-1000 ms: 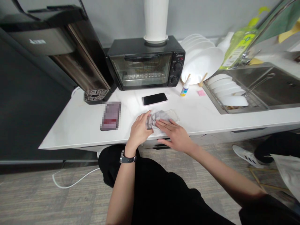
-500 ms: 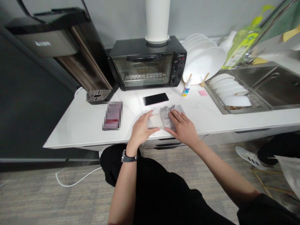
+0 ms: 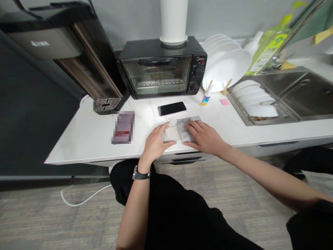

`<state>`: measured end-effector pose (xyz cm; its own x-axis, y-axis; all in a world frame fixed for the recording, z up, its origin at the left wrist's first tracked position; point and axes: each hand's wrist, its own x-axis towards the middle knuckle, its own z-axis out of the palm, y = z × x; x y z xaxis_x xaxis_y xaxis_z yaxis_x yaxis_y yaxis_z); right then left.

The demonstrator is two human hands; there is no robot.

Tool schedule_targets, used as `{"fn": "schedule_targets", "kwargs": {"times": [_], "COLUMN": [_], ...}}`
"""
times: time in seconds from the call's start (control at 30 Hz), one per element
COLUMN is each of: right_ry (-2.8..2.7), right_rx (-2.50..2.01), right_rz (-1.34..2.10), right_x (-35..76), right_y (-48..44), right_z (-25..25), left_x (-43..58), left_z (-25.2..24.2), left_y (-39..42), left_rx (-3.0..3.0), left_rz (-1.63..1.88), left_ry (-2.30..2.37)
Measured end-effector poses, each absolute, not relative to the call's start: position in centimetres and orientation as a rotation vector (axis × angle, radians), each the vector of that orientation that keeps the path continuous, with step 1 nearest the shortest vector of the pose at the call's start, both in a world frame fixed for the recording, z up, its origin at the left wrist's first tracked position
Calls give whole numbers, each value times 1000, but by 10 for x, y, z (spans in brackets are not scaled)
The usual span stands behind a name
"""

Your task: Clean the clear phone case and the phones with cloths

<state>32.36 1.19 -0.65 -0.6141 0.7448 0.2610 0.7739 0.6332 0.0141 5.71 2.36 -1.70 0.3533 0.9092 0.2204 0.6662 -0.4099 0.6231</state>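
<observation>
on the bench (image 3: 85, 146), a pale square pad (image 3: 172, 133) lies within the wide grip of the left hand (image 3: 155, 140); the right hand (image 3: 204, 136), also spread, rests on the grey sheet (image 3: 183, 127) just beside it.

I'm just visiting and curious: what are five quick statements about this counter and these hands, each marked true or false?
1. The right hand touches the grey sheet. True.
2. The left hand rests on the phone. False: it is at the pale flat piece, apart from the phone.
3. The phone lies between the hands and the toaster oven. True.
4. The white cylindrical container is inside the toaster oven. False: it stands on top.
5. The watch is on the right wrist. False: it is on the left one.
</observation>
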Motion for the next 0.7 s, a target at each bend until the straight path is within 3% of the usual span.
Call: {"fn": "schedule_targets", "kwargs": {"times": [0.7], "right_ry": [-2497], "right_rx": [-1253], "right_rz": [-32], "right_x": [323], "right_y": [32], "right_z": [-11], "left_x": [58], "left_z": [-17], "left_y": [22], "left_rx": [2186], "left_rz": [785], "left_ry": [1383]}}
